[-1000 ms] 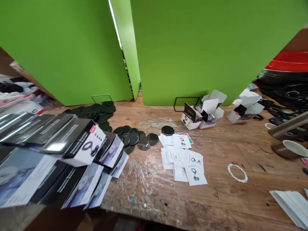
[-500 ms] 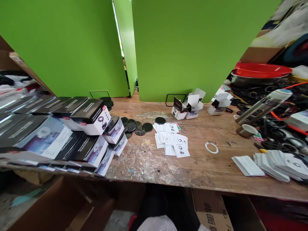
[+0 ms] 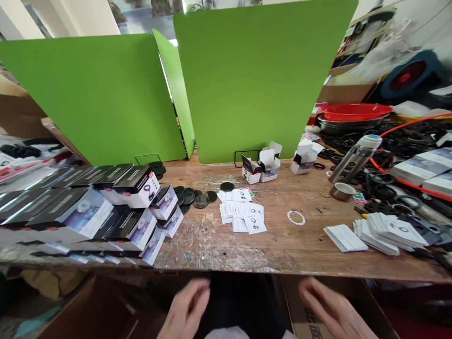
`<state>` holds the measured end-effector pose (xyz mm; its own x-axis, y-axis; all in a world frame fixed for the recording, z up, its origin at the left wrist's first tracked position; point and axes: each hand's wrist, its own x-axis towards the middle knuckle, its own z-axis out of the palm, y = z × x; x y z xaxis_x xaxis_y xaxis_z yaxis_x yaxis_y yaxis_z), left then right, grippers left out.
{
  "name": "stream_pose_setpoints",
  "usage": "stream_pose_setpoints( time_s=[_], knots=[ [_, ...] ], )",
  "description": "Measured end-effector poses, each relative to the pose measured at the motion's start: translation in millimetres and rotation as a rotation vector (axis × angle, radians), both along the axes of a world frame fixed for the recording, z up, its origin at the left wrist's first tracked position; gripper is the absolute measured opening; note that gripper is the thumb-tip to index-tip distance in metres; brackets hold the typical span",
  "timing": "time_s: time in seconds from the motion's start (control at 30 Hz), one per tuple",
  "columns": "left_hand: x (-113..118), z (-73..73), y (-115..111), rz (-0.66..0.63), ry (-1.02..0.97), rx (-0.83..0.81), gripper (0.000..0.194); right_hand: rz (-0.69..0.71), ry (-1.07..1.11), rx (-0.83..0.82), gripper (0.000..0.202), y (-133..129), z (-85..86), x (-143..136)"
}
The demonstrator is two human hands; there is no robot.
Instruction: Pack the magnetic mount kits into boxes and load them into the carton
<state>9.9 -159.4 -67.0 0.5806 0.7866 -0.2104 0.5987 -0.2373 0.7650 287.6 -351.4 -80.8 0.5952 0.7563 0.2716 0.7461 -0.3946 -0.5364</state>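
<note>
My left hand [image 3: 188,307] hovers low in front of the table edge, its fingers loosely bent and a gap between thumb and fingers. Level with it to the right, my right hand [image 3: 330,307] is slightly blurred, thumb and fingers apart. Neither hand holds or touches anything on the table. Beyond them lies a loose pile of white printed leaflets [image 3: 243,212]. Several dark round discs [image 3: 189,195] rest to the left of the leaflets, and a white ring [image 3: 295,217] lies to their right.
Black-and-white printed boxes [image 3: 81,207] are stacked at the left. Open small boxes [image 3: 270,167] stand before the green panel [image 3: 247,89]. To the right are folded leaflet stacks [image 3: 346,238], a steel flask [image 3: 355,157], a cup [image 3: 342,191] and a red basin [image 3: 355,112].
Both my hands have come into view at the bottom, in front of the table edge. The camera view has tilted up and shifted right. The table items appear unmoved.
</note>
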Motion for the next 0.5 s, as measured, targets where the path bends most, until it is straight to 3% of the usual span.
stream_pose_setpoints(
  time_s=[0.1,0.17,0.23,0.33,0.4,0.5],
  knots=[
    [90,33.1,73,-0.099,-0.217,0.139,0.030,0.156,-0.042,-0.067,0.024,72,-8.9,24],
    [151,49.0,127,-0.027,-0.189,0.203,0.031,0.167,-0.112,-0.104,0.024,119,-15.5,35],
    [198,52.7,171,0.022,-0.121,0.242,0.029,0.124,-0.178,-0.137,0.036,153,-21.9,39],
    [234,36.8,206,0.074,0.005,0.269,0.040,0.046,-0.229,-0.202,0.056,172,-32.4,41],
    [242,20.8,213,0.083,0.077,0.262,0.044,0.010,-0.213,-0.235,0.061,174,-39.5,42],
    [247,3.7,218,0.087,0.141,0.232,0.039,-0.001,-0.061,-0.147,0.060,174,-47.3,46]
  ],
)
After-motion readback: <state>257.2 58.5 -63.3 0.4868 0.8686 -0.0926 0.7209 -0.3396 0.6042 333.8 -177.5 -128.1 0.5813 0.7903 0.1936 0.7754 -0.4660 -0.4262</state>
